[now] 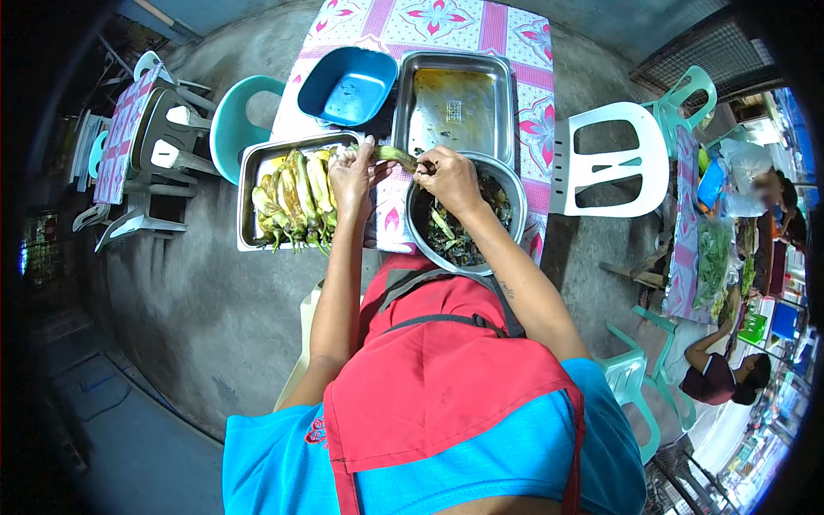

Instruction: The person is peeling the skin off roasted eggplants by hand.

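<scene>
A long roasted eggplant (394, 155) spans the space between my two hands. My left hand (356, 174) grips its end beside a metal tray (245, 219) of peeled eggplants (299, 187) with green stems. My right hand (449, 177) pinches the darker, charred end above a round metal pot (520, 222). Dark peelings and some pale green scraps (444, 222) lie in the pot. Behind it, a rectangular steel tray (454, 106) holds a thin film of brownish liquid and a few dark bits.
A blue plastic basin (351, 90) stands at the back left of the patterned tablecloth (438, 19). A teal chair (238, 122) is at the left and a white chair (644, 161) at the right. Further right, people sit around another table (683, 257) with greens.
</scene>
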Tool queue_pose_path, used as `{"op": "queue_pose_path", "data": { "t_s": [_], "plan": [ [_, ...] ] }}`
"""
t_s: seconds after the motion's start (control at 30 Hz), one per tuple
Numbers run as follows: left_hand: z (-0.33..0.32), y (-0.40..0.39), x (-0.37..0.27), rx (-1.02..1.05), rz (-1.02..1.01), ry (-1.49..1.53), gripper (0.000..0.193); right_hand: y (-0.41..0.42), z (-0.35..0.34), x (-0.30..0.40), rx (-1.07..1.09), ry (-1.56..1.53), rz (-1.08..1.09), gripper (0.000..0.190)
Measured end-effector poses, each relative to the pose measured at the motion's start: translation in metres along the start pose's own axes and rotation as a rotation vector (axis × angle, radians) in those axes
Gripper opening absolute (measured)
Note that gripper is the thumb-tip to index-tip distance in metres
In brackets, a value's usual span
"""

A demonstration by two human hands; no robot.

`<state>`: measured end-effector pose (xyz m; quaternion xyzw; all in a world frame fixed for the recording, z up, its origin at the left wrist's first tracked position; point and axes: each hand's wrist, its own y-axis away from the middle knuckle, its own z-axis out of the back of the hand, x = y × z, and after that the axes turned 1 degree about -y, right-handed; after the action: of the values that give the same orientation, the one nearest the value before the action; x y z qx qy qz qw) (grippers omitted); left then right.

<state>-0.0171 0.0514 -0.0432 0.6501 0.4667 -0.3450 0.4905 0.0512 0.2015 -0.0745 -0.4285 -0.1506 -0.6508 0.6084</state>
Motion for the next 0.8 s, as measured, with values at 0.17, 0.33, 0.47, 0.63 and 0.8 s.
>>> {"op": "queue_pose_path", "data": {
  "t_s": [0.17,0.33,0.47,0.63,0.8],
  "plan": [
    [0.003,-0.002,0.003,0.005,0.015,0.012,0.027,0.0,-0.002,-0.002,-0.074,-0.159,-0.152,0.016],
    [0.007,-0.004,0.013,-0.028,0.048,0.029,0.03,0.006,-0.005,-0.003,-0.137,-0.29,-0.249,0.014],
    [0.008,-0.004,0.018,-0.049,0.043,0.041,0.03,0.007,-0.002,-0.002,-0.12,-0.357,-0.321,0.013],
    [0.008,-0.005,0.016,-0.059,0.058,0.031,0.025,0.006,-0.002,-0.007,-0.112,-0.41,-0.4,0.013],
    [0.01,-0.006,0.015,-0.068,0.058,0.046,0.024,0.01,-0.007,-0.021,-0.138,-0.456,-0.418,0.011]
  ]
}}
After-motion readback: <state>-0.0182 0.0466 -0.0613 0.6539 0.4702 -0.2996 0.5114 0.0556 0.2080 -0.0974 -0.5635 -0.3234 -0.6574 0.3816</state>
